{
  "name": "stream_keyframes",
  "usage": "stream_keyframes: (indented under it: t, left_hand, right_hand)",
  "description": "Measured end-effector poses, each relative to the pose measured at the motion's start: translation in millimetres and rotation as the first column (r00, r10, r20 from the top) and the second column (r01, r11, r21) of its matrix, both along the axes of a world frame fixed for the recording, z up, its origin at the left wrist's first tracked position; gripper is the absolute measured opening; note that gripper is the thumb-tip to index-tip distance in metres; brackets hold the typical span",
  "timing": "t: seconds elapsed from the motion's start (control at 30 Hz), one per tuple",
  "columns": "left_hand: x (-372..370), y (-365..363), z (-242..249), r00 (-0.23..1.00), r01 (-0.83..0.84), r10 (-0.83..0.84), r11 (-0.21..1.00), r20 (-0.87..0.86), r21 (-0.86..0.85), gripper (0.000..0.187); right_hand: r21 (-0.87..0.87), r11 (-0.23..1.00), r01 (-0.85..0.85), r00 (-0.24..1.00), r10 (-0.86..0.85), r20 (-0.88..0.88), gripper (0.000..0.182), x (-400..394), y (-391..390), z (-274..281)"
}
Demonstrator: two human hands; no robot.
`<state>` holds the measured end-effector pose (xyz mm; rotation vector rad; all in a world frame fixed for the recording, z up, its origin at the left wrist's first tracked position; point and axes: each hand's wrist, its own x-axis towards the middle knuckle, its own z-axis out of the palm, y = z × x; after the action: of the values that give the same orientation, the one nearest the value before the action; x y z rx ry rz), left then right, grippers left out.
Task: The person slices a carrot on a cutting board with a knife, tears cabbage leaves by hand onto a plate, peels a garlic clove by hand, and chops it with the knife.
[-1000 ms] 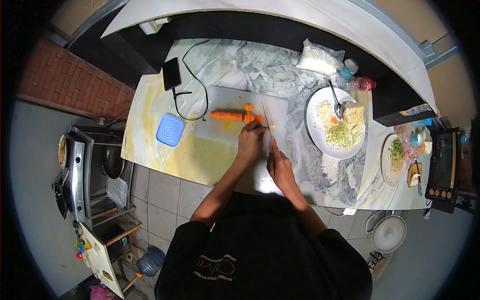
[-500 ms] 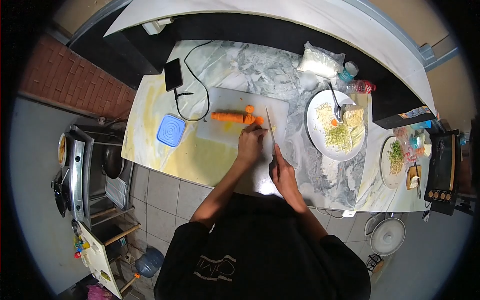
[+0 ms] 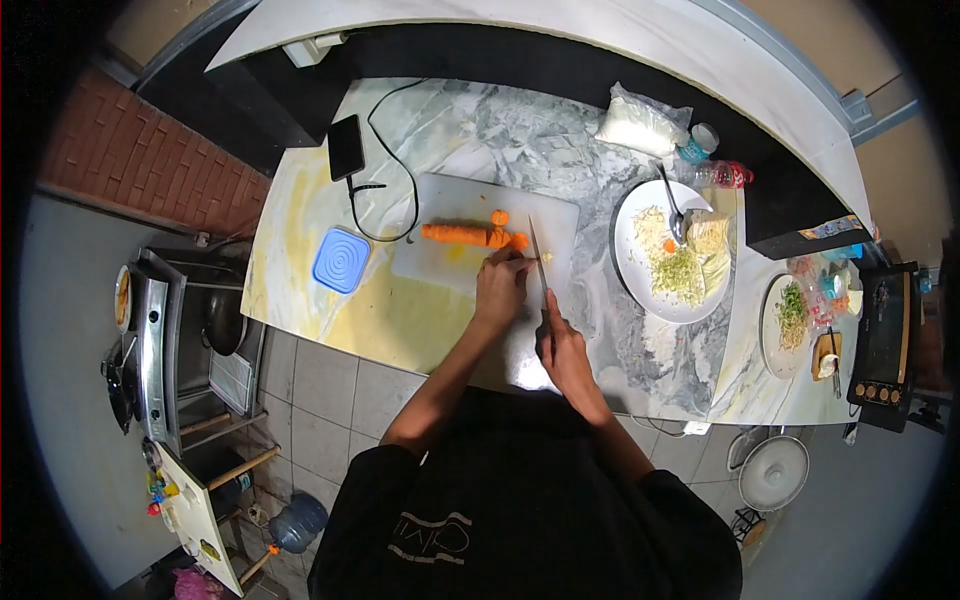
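Observation:
My right hand is closed round the handle of a knife, whose blade points away from me over the white cutting board. Beside the blade, my left hand has its fingers pressed together on the board, on something too small to make out. Just beyond its fingertips lies an orange carrot with a few cut pieces near it. Small pale bits rest on the board right of the blade. A white plate to the right holds shredded vegetables, a cabbage piece and a spoon.
Left of the board are a blue square container, a phone and its black cable. A bag of white powder, a jar and a bottle stand at the back right. Farther right are another plate and an oven.
The knife and my right hand have shifted very slightly left, bringing the blade closer to my left fingertips. My left hand has hardly moved.

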<state>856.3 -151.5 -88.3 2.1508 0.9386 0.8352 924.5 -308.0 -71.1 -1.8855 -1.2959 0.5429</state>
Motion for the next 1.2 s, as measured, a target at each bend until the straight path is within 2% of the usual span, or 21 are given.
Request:
stream_keyframes:
  t: [0.07,0.3,0.37,0.67,0.87,1.2]
  left_hand:
    - [0.9,-1.0,0.0,1.0,-0.01,0.01,0.998,0.0,-0.065,0.012]
    - [0.9,-0.2,-1.4,1.0,-0.01,0.011,1.0,0.006,-0.016,0.01]
    - [0.7,-0.6,-2.1,1.0,-0.016,0.016,1.0,-0.02,0.006,0.009]
    - [-2.4,-0.6,0.7,0.999,-0.044,0.043,0.998,-0.015,-0.052,0.011]
    - [-2.3,-1.0,0.1,0.999,-0.017,0.017,1.0,-0.038,0.004,0.009]
    - [0.4,-2.7,6.6,0.998,-0.008,0.007,1.0,-0.065,-0.015,0.01]
  right_hand:
    - [-0.04,0.999,-0.015,1.0,0.016,0.022,0.074,1.4,0.4,-3.2]
    - [0.008,1.0,0.009,0.996,-0.009,0.088,0.077,5.0,12.5,-6.5]
    - [-0.062,0.998,-0.001,0.999,0.003,0.045,0.074,7.2,9.1,-2.9]
    - [-0.024,1.0,-0.003,0.999,0.004,0.033,0.068,8.4,0.9,7.0]
    - [0.033,0.999,0.003,1.0,-0.002,-0.018,0.068,5.5,2.6,8.0]
    - [-0.023,1.0,0.01,1.0,-0.01,-0.028,0.069,4.0,1.8,11.4]
